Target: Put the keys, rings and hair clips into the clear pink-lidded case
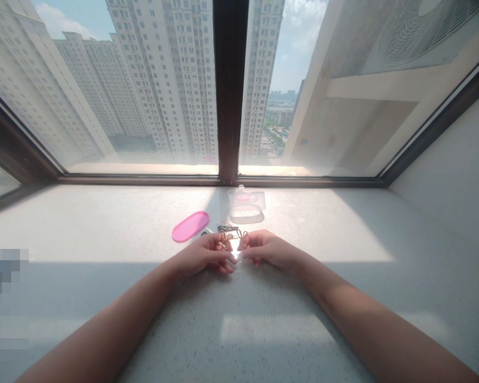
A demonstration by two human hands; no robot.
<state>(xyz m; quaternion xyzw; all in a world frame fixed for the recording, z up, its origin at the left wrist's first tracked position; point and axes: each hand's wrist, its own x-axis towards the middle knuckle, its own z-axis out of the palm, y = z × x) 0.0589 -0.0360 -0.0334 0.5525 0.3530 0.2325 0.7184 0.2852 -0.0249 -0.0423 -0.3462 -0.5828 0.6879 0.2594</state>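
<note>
We saw the left hand (207, 255) and the right hand (270, 252) both pinched tight on coppery wire loops (224, 239), held between them over the pale sill (207, 330)! Just beyond, we spotted dark metal pieces (228, 228), a pink oval piece (190, 226) and a clear box (247, 201).

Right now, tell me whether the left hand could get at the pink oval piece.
Probably yes: the pink oval piece lies just beyond the left hand with nothing on top of it, though that hand is busy holding gold wire loops.
</note>
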